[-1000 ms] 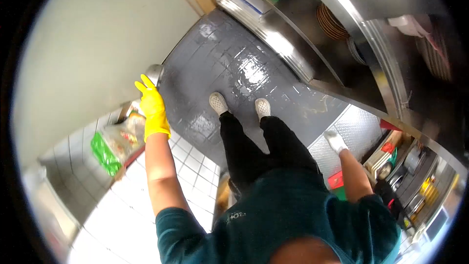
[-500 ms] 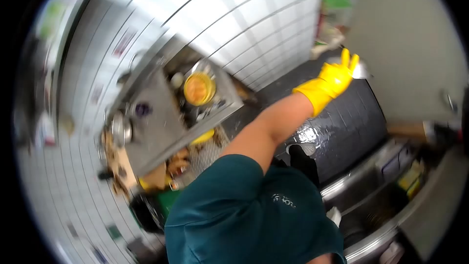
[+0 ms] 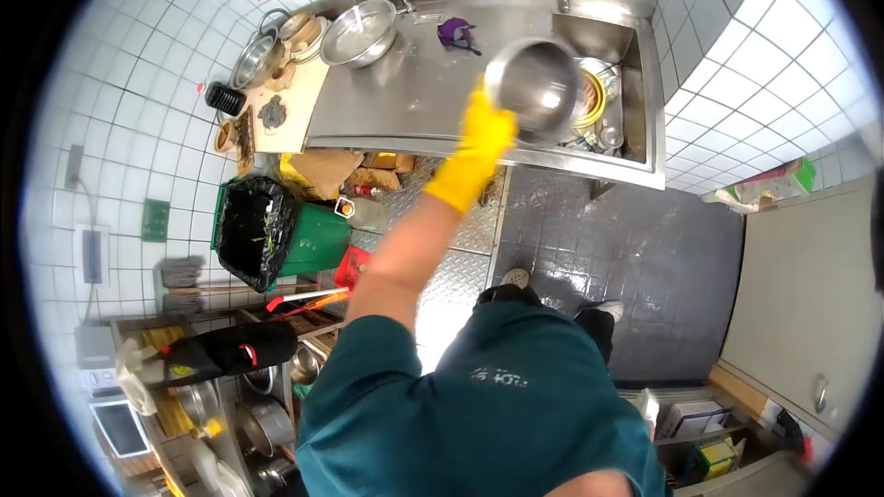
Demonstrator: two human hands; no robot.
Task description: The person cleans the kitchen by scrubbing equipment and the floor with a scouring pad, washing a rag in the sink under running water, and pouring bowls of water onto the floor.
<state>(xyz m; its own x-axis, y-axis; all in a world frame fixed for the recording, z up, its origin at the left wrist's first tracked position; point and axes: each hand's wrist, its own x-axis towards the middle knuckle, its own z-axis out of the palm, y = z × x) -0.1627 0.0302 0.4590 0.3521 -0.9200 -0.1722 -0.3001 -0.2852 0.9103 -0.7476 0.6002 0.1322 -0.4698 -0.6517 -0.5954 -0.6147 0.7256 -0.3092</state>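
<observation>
My left hand point(image 3: 483, 138), in a yellow rubber glove, grips the rim of a round metal bowl point(image 3: 539, 92) held over the steel counter, beside the sink. The bowl partly covers the sink basin point(image 3: 635, 110). Behind it, a yellow-rimmed container point(image 3: 594, 101) sits among dishes in the basin. A white-gloved part of my right hand point(image 3: 649, 407) shows low at the right, beside my torso; its fingers cannot be made out. A purple cloth point(image 3: 456, 34) lies on the counter.
A metal bowl point(image 3: 361, 34) stands at the counter's back left, near a wooden board point(image 3: 293, 110). Below is a green bin point(image 3: 313, 237) with a black bag. Pots fill a shelf point(image 3: 175, 442) at the lower left. A grey door point(image 3: 801, 285) stands right.
The view has swung round from the door and floor to the sink counter. My left hand has moved from beside the door to above the counter, carrying the metal bowl.
</observation>
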